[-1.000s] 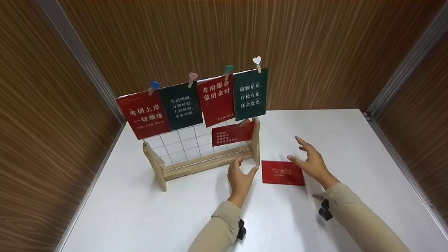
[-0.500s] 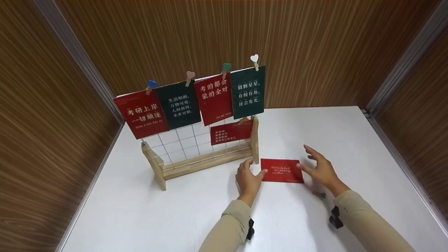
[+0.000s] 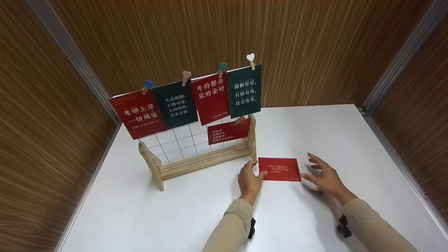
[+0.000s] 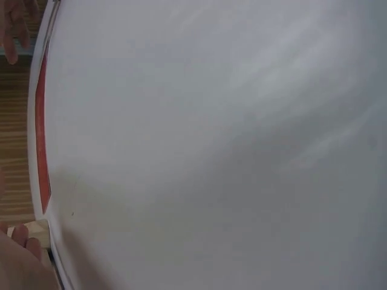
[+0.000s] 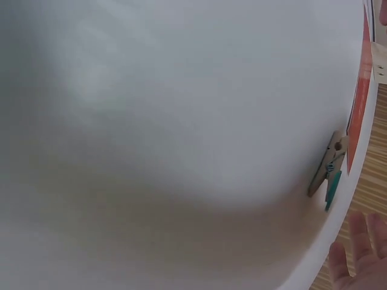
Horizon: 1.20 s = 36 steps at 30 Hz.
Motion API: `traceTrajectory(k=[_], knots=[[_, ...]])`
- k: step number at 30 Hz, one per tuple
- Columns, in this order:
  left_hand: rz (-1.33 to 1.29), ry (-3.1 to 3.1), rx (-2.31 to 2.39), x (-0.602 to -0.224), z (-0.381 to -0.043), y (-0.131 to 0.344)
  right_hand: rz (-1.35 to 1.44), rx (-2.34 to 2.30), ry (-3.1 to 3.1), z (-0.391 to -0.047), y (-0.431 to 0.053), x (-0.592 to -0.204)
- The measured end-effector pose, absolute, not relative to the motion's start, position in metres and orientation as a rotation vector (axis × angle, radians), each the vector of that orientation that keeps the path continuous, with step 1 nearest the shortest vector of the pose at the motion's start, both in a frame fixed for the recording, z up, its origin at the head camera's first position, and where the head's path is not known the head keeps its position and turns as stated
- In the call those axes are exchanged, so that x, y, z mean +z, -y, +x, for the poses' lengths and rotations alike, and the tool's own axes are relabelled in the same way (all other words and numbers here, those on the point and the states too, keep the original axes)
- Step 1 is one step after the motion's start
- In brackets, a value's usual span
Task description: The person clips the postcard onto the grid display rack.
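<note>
A red card [image 3: 280,169] with gold script lies flat on the white table. My left hand [image 3: 250,182] is at its left edge, thumb tip overlapping the card and fingers loosely bent. At the card's right edge is my right hand [image 3: 328,180], fingers spread and thumb tip close to the corner. Neither hand grips anything. A wooden clothespin [image 5: 329,166] with a teal piece lies on the table by the card in the right wrist view; in the head view the right hand mostly hides it. The left wrist view catches the card [image 4: 40,139] edge-on.
Left of the card stands a wire grid rack with a wooden base [image 3: 206,164]. Several red and green cards [image 3: 244,91] hang along its top from heart clothespins [image 3: 250,59]. A smaller red card [image 3: 229,132] is clipped lower right. Wood-grain walls [image 3: 315,52] enclose the table.
My left hand has moved right, to the card's left edge. My right hand has shifted right and toward me, off the card to its right edge. The view has shifted slightly.
</note>
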<state>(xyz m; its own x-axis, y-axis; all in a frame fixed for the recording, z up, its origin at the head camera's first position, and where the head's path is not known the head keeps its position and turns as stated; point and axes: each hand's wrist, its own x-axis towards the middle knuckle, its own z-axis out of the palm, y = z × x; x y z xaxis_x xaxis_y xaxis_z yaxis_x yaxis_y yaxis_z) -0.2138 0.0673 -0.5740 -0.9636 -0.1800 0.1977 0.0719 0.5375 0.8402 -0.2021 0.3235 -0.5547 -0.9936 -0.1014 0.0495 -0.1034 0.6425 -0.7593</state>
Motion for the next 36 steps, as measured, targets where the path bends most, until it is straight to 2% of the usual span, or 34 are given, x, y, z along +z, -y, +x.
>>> traceTrajectory(k=[9, 24, 36], knots=[[0.035, 2.477, -1.45, -0.584, -0.213, -0.069, 0.182, 1.261, 2.865, -0.188, -0.332, -0.561], [-0.028, 2.508, -1.291, -0.588, -0.214, -0.069, 0.197, 1.228, 2.894, -0.17, -0.343, -0.568], [0.019, 2.549, -1.214, -0.589, -0.216, -0.069, 0.264, 1.127, 2.926, -0.162, -0.35, -0.575]])
